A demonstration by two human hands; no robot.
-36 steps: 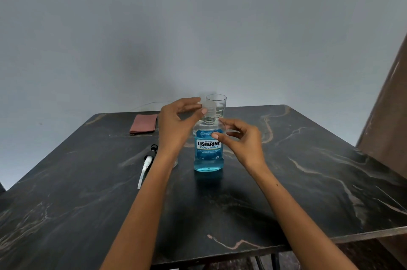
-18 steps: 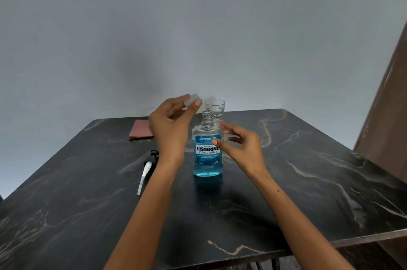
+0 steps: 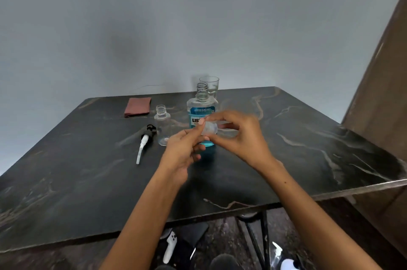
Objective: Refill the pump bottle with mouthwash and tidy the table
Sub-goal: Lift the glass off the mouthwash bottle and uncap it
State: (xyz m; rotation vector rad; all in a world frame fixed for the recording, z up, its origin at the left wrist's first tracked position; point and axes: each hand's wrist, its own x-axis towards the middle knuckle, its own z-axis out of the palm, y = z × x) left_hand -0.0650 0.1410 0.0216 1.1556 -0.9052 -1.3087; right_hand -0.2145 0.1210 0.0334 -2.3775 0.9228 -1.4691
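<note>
Cap point(image 3: 210, 130) between hands, above table point(image 3: 308, 159)

My mouthwash bottle point(image 3: 200, 113) stands upright and uncapped at table centre, a little blue liquid at its base. Its clear cap point(image 3: 210, 130) sits pinched between my fingertips. The empty pump bottle point(image 3: 163, 127) stands at its nine o'clock, the pump head point(image 3: 144, 140) lying further that way.

My left hand point(image 3: 184, 155) has come down from above the mouthwash bottle point(image 3: 201, 115) and now meets my right hand point(image 3: 241, 137) in front of its label, both pinching the clear cap point(image 3: 210, 129). With the left arm lowered, I see the small empty pump bottle point(image 3: 163, 127).
</note>
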